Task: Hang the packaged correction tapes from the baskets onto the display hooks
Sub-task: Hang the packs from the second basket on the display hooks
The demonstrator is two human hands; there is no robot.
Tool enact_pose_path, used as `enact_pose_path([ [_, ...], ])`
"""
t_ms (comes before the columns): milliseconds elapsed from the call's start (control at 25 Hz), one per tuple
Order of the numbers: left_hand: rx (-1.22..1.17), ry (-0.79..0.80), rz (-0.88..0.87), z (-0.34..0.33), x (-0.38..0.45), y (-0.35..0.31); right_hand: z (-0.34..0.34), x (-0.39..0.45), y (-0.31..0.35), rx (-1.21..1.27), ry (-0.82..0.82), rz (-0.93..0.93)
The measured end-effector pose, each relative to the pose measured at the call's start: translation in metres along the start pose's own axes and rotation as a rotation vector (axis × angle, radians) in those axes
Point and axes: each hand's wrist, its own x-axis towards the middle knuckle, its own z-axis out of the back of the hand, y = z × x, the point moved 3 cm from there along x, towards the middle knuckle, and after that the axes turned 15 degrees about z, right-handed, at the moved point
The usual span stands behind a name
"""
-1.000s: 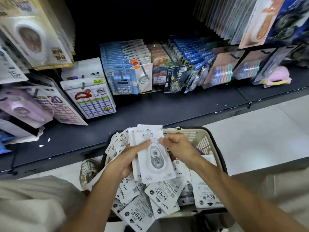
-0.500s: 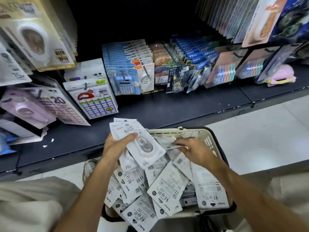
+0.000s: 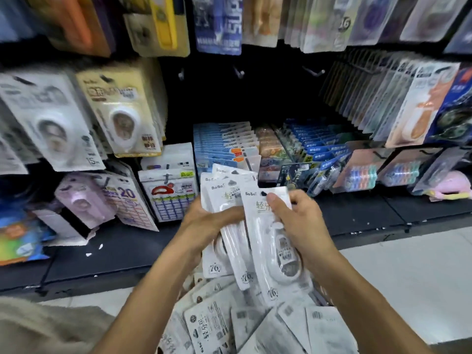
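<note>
1. Gripping a fanned stack (image 3: 224,200) of tape packs, the left hand (image 3: 204,221) curls its fingers round it; a loose hold could spill packs back into the pile (image 3: 229,325) below.
2. Pinching the front pack (image 3: 265,241) by thumb and fingers, the right hand (image 3: 298,226) holds it touching the stack; pulling it away may drag neighbours along.
3. Bare hooks (image 3: 238,71) sit well above in shadow; the small hang hole could miss the tip.
4. Blur hides the basket's rim.
</note>
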Motion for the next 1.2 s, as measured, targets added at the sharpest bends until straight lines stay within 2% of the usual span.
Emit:
enact_pose_path([
  [80,0.099,-0.046,-0.087,0.024,-0.012,-0.05,-0.005,0.023,0.035,0.018,-0.096,0.015],
  [160,0.169,-0.141,-0.161,0.061,-0.029,-0.098,-0.015,0.044,0.065,0.096,-0.056,0.058],
  [280,0.133,-0.3,-0.252,0.112,-0.058,-0.146,-0.043,0.061,0.108,0.091,0.064,0.335],
  [360,0.104,-0.351,-0.331,0.131,-0.073,-0.157,-0.065,0.069,0.129,0.143,0.117,0.437],
  [440,0.085,-0.408,-0.368,0.145,-0.083,-0.157,-0.089,0.083,0.143,0.141,0.153,0.46],
  [600,0.071,-0.524,-0.407,0.163,-0.092,-0.155,-0.117,0.112,0.142,-0.135,0.121,0.467],
  [680,0.044,-0.533,-0.421,0.164,-0.094,-0.155,-0.123,0.117,0.13,-0.323,0.155,0.528],
  [760,0.044,-0.505,-0.407,0.159,-0.092,-0.153,-0.134,0.125,0.122,-0.389,0.176,0.598],
  [840,0.04,-0.446,-0.384,0.148,-0.083,-0.15,-0.146,0.146,0.126,-0.435,0.097,0.62],
  [960,0.035,-0.4,-0.351,0.137,-0.072,-0.148,-0.159,0.171,0.135,-0.486,0.079,0.434],
  [1040,0.036,-0.399,-0.345,0.136,-0.069,-0.149,-0.156,0.154,0.13,-0.376,0.104,0.372],
  [1080,0.029,-0.394,-0.348,0.136,-0.069,-0.149,-0.151,0.135,0.125,-0.237,0.123,0.366],
  [1120,0.014,-0.389,-0.357,0.135,-0.069,-0.15,-0.145,0.109,0.121,-0.059,0.191,0.336],
  [1200,-0.039,-0.368,-0.375,0.133,-0.07,-0.15,-0.14,0.055,0.114,0.235,0.484,0.21],
])
